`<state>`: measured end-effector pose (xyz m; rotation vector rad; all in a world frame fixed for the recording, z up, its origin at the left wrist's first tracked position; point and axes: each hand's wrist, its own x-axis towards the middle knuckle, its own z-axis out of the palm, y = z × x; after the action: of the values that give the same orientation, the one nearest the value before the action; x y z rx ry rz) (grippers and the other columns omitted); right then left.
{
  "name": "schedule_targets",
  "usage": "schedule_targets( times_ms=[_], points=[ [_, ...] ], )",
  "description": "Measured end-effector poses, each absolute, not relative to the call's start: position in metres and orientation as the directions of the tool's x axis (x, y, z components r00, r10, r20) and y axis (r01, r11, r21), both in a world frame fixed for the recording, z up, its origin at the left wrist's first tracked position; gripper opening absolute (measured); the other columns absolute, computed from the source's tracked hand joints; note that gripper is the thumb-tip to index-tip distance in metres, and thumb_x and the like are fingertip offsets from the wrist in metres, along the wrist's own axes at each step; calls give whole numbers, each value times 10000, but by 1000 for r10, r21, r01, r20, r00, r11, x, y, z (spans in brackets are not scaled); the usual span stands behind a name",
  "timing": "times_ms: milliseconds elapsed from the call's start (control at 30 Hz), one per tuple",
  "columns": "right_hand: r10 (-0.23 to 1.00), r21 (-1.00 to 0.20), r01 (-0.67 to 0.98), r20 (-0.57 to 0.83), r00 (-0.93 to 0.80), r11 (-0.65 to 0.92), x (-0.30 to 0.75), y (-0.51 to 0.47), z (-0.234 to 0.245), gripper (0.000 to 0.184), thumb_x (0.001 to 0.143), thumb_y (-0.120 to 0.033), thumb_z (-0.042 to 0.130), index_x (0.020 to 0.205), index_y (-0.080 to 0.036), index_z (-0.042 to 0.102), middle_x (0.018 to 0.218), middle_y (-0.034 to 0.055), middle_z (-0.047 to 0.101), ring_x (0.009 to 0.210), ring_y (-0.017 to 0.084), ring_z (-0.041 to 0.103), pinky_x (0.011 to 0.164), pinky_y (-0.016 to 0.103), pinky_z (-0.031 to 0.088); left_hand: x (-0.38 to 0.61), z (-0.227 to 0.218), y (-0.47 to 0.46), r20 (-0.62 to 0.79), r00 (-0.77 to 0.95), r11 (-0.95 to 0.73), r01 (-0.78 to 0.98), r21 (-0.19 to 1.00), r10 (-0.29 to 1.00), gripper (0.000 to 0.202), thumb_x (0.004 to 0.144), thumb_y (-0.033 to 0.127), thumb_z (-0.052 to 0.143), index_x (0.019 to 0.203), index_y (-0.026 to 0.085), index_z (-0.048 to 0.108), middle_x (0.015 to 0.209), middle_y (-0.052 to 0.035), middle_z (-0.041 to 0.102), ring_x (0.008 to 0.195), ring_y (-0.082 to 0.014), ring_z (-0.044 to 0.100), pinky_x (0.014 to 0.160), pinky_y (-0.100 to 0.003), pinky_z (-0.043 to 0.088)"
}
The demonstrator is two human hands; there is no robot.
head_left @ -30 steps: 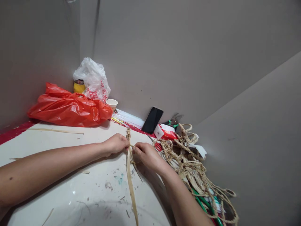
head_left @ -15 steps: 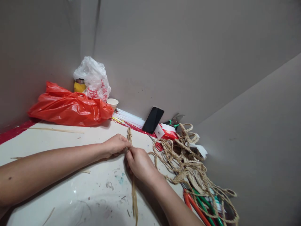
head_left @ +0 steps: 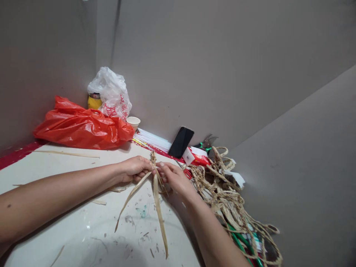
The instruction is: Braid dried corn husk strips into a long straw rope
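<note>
Two hands at work here, almost meeting over the white table (head_left: 69, 207), and between them is the braided cord (head_left: 152, 157), its short plaited end pointing away from the person toward the wall. On the near side, the pale strips (head_left: 159, 218) fan out loose: one long flat strip runs down toward the person, another slants off to the left, with thinner strands bunched near the right hand.

Look at the left hand (head_left: 138, 168): thumb and forefinger drawn tight, pinching right at the foot of the plait. Across from it, the right hand (head_left: 175, 178) has its thumb and fingers narrow, closed around the strands at the join; which strand exactly, I cannot tell.

Over on the right, a tangled heap of rope (head_left: 230, 200) lies partly over green handles (head_left: 241, 241), and a red loop handle (head_left: 188, 173) peeks out just beside the right hand. Behind them, a dark phone (head_left: 181, 142) rests tilted near a red and white box (head_left: 198, 157). Far left, a bulky red bag (head_left: 83, 129) sits before a white bag (head_left: 111, 89), with a paper cup (head_left: 133, 122) just beside.
</note>
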<state>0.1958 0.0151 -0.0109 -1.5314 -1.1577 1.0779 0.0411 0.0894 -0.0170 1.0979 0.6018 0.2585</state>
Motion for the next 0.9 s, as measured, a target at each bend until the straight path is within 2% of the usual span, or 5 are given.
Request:
schedule_targets(
  times_ms=[133,267,633,767,900],
  points=[
    [939,-934,-113,-329,-99,-339,184,16,-20,351,719,-510,620,702,-173,525,479,-53,483,349,54,327,355,182,284,42,-18,90,-309,824,415,100,904,474,183,667,273,612,627,170,467,444,81,348,385,-35,144,389,-213,52],
    [916,-923,-14,-378,-131,-383,191,16,-16,344,737,-481,618,687,-150,536,429,-105,325,346,24,159,333,165,72,41,-17,89,-309,822,301,177,937,479,148,681,283,577,629,157,520,415,86,322,376,-45,153,390,-224,67],
    [929,-924,-99,-364,-67,-369,189,17,-21,286,684,-363,605,526,-167,469,366,-102,312,318,21,157,327,186,68,38,-16,90,-19,807,-376,296,878,590,252,772,279,446,704,131,638,675,-5,621,611,-120,500,538,-204,315],
    [934,-927,-136,-356,32,-349,181,15,-24,212,665,-327,584,557,-155,520,332,-108,307,297,22,152,321,185,55,36,-5,83,35,758,-538,428,726,651,241,778,229,406,646,151,592,642,-23,606,596,-141,513,525,-222,309],
    [928,-921,-176,-364,80,-346,173,13,-25,265,659,-294,574,468,-177,431,319,-104,296,295,18,144,320,186,63,37,-1,66,139,751,-739,568,363,645,242,810,268,412,761,149,616,730,-100,644,632,-219,573,555,-280,347]
  ],
)
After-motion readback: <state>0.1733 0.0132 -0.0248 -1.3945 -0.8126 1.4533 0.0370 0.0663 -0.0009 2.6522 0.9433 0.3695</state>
